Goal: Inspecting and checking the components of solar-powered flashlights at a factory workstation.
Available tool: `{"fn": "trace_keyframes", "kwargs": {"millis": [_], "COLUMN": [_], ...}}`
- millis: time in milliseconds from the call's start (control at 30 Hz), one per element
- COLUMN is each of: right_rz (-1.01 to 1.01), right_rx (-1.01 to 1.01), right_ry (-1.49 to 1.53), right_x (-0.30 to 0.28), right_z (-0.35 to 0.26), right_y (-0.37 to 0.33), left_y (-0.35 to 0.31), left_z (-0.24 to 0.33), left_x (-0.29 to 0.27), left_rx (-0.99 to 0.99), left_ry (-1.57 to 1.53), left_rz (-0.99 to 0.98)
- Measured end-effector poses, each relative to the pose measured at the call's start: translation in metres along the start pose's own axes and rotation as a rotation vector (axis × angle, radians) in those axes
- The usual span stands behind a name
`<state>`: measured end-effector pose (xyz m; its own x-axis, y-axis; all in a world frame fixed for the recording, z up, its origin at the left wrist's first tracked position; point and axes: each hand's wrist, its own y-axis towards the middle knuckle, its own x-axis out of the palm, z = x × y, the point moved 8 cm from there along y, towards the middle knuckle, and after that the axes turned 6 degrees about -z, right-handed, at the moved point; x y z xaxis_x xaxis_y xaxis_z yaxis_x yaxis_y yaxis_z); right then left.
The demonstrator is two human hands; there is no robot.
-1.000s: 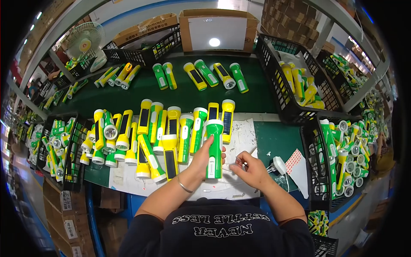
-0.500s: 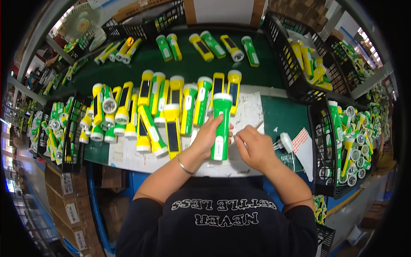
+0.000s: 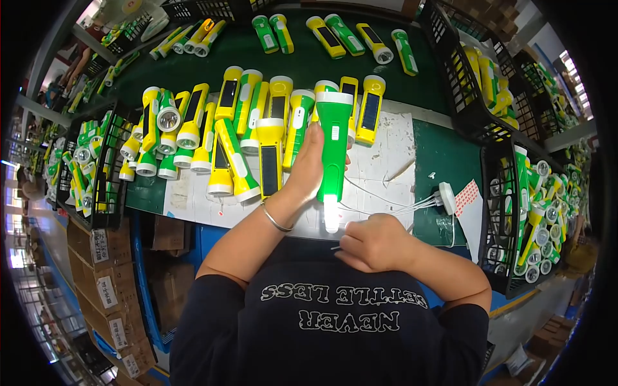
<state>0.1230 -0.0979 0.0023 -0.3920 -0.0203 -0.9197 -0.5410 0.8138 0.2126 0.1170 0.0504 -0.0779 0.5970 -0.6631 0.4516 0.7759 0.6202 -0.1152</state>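
My left hand (image 3: 309, 164) is wrapped round a green flashlight (image 3: 333, 145) with a white head ring, raised over the table with its head pointing away from me. A narrow white piece (image 3: 331, 215) sticks out of the handle's near end. Just right of that piece is my right hand (image 3: 376, 243), fingers curled together. A thin grey tip shows at its fingertips; what it belongs to I cannot make out. Beyond the left hand, several yellow and green flashlights (image 3: 270, 157) stand and lean in a cluster, some with dark solar panels.
A white charger (image 3: 444, 198) with thin white cables lies to the right, beside a red-patterned card (image 3: 467, 198). Black crates of flashlights stand at the left (image 3: 109, 186) and right (image 3: 505, 283). More flashlights lie on the green surface (image 3: 302, 64) at the back.
The flashlight has come nearer and its near end now shows the white piece sticking out. My right hand has moved down and closer in, fingers curled. The whole view has shifted slightly.
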Motion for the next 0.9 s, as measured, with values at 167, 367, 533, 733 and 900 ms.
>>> {"fn": "trace_keyframes", "kwargs": {"millis": [167,367,533,733,900], "right_rz": [0.410,0.419,0.584,0.105,0.358], "right_rx": [0.410,0.548,0.705,0.689,0.571], "right_ry": [0.169,0.370,0.657,0.523,0.801], "right_x": [-0.019,-0.005,-0.033,-0.062,-0.061], "right_z": [0.047,0.080,0.128,0.124,0.131], "right_y": [0.006,0.009,-0.024,-0.006,-0.039], "left_y": [-0.006,-0.011,-0.022,-0.046,-0.055], "left_z": [0.010,0.008,0.019,0.060,0.078], "left_x": [0.018,0.012,0.016,0.045,0.007], "left_rx": [0.113,0.121,0.151,0.359,0.075], "left_ry": [0.025,0.224,0.484,1.276,1.582], "left_rz": [-0.085,-0.037,-0.088,-0.231,-0.261]}}
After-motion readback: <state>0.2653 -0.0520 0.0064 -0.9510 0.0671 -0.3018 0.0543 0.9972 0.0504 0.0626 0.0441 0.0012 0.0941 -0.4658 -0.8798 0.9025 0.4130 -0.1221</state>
